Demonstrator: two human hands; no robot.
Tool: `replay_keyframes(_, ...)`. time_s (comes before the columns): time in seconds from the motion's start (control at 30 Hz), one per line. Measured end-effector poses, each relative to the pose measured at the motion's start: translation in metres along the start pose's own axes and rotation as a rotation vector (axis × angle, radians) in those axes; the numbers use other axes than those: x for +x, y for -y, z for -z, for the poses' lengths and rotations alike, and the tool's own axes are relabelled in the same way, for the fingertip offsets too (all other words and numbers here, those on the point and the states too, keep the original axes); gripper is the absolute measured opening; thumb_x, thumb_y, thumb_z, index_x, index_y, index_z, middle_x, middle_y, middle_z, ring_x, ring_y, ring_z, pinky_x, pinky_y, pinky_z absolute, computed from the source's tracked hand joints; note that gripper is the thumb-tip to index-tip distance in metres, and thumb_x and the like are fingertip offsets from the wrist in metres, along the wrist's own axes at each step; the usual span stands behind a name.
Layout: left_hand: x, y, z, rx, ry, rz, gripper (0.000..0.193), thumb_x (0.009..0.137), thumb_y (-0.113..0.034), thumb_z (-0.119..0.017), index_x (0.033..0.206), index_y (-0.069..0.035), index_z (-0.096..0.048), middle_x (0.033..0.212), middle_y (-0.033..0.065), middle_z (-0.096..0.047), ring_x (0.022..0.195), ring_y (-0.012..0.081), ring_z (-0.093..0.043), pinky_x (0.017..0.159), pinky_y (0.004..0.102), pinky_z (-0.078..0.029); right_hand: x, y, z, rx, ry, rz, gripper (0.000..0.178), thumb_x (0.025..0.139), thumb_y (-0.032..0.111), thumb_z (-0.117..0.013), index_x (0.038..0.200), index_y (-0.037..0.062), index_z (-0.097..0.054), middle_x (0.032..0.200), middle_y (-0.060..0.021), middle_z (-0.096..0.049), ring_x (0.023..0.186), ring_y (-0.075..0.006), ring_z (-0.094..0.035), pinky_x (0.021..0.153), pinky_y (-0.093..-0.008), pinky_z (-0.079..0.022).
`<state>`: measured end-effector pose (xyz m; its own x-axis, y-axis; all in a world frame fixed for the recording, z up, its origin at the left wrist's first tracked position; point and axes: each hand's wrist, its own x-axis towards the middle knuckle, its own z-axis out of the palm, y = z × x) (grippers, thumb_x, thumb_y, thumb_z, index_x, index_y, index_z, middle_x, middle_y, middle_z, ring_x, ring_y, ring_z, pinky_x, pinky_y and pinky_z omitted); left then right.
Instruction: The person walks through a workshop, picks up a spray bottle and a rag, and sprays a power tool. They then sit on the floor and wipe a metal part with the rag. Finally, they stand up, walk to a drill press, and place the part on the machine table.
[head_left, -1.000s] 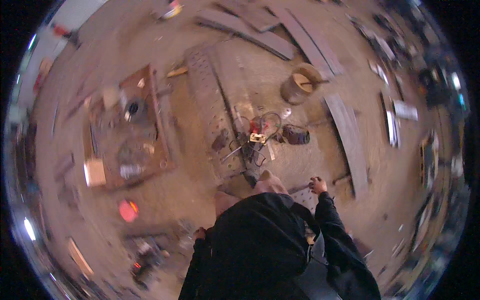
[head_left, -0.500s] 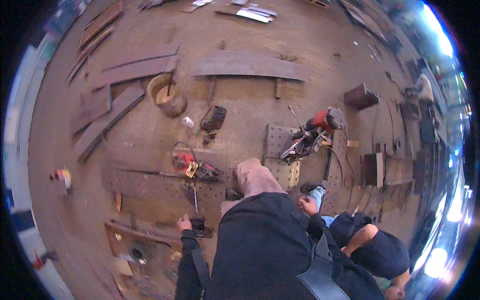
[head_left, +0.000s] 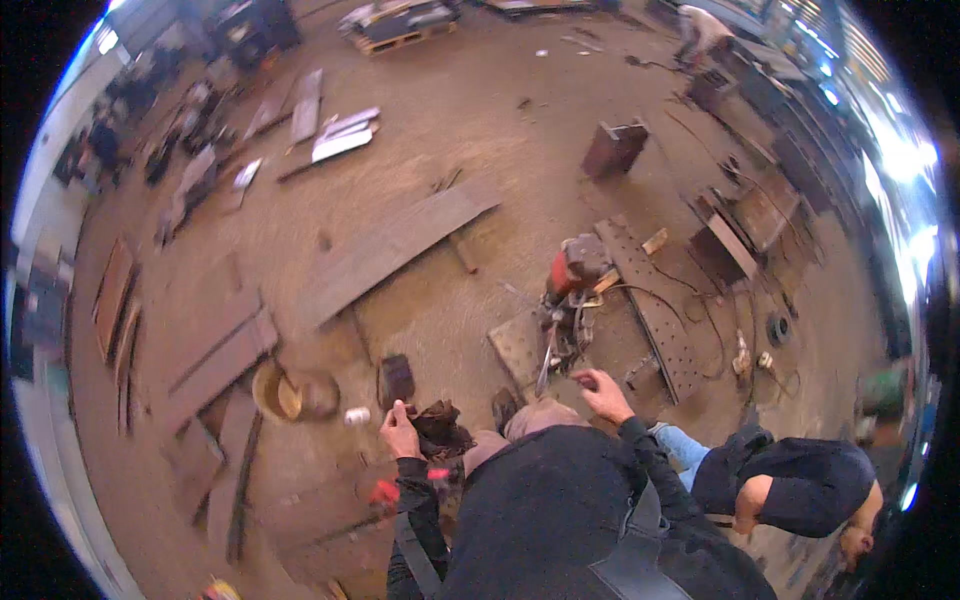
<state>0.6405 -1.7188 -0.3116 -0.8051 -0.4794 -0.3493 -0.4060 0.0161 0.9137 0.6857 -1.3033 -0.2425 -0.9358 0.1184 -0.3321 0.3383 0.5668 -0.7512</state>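
My left hand (head_left: pixel 400 434) is closed on a crumpled dark brown bundle (head_left: pixel 441 430) that looks like work gloves or a rag, held out at my left side. My right hand (head_left: pixel 606 398) is in front of me with fingers loosely apart and nothing visible in it. Just beyond it stands a red and black drilling machine (head_left: pixel 570 290) with a long lever, beside a perforated steel plate (head_left: pixel 518 350). A small black box-like item (head_left: pixel 396 380) is on the floor just past my left hand.
At my right a co-worker in dark clothing (head_left: pixel 790 492) bends low. A longer perforated plate (head_left: pixel 655 320) and cables (head_left: pixel 715 340) lie ahead of them. To the left are a bucket (head_left: pixel 275 392), a white roll (head_left: pixel 357 415) and steel plates (head_left: pixel 215 365). A long plate (head_left: pixel 400 250) rests farther off.
My view has turned to the right and forward. My left hand has come up with the dark bundle; my right hand has moved forward, nearer the drilling machine. The co-worker remains bent at my right.
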Motion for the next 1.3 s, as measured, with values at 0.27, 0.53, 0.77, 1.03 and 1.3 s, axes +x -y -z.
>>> replay_keyframes(0.27,0.047,-0.24,-0.143,-0.253,0.666,0.211,0.054,0.1,-0.05,-0.046,0.104,0.0,-0.066,0.096,0.0116,-0.07,0.087,0.0229,-0.068,0.083,0.0348,-0.053,0.137,0.197,-0.011,0.024,0.081,0.358,0.076,0.083,0.051,-0.075,0.139,0.0058,-0.049,0.128,-0.0206,-0.057,0.12,-0.035,-0.056,0.102,-0.0425,-0.044)
replay_keyframes(0.53,0.26,-0.206,-0.189,0.072,0.791,-0.137,0.034,0.098,-0.027,-0.062,0.119,0.0,-0.063,0.108,0.0079,-0.068,0.102,0.016,-0.063,0.091,0.0311,-0.049,0.264,0.208,-0.028,0.372,0.014,0.003,0.035,0.086,0.022,-0.075,0.113,0.0015,-0.065,0.102,-0.0079,-0.071,0.094,-0.016,-0.063,0.086,-0.0325,-0.049)
replay_keyframes(0.77,0.404,-0.499,-0.237,0.434,0.982,-0.695,0.025,0.096,-0.02,-0.063,0.114,-0.003,-0.066,0.099,0.0061,-0.071,0.091,0.0148,-0.067,0.08,0.0302,-0.053,0.303,0.07,-0.101,0.65,-0.894,-0.426,0.034,0.085,0.015,-0.075,0.113,-0.0015,-0.066,0.106,-0.0064,-0.07,0.094,-0.0167,-0.062,0.087,-0.0323,-0.049)
replay_keyframes(1.03,0.298,-0.793,-0.417,-0.02,1.309,-2.038,0.058,0.079,-0.02,-0.076,0.128,0.002,-0.055,0.121,0.0164,-0.063,0.108,0.0255,-0.061,0.09,0.0374,-0.048,0.171,0.109,-0.218,0.787,-1.233,-0.849,0.043,0.086,0.018,-0.074,0.122,-0.0027,-0.063,0.116,-0.0133,-0.068,0.102,-0.0249,-0.063,0.09,-0.0394,-0.049)
replay_keyframes(1.3,0.187,-0.86,-0.528,-0.466,1.676,-2.306,0.055,0.081,-0.022,-0.072,0.128,0.003,-0.056,0.119,0.0162,-0.065,0.107,0.0256,-0.061,0.091,0.0372,-0.047,0.254,0.149,-0.271,0.692,-1.673,-1.27,0.047,0.084,0.022,-0.076,0.118,-0.0063,-0.061,0.109,-0.0147,-0.069,0.098,-0.0255,-0.064,0.091,-0.0396,-0.049)
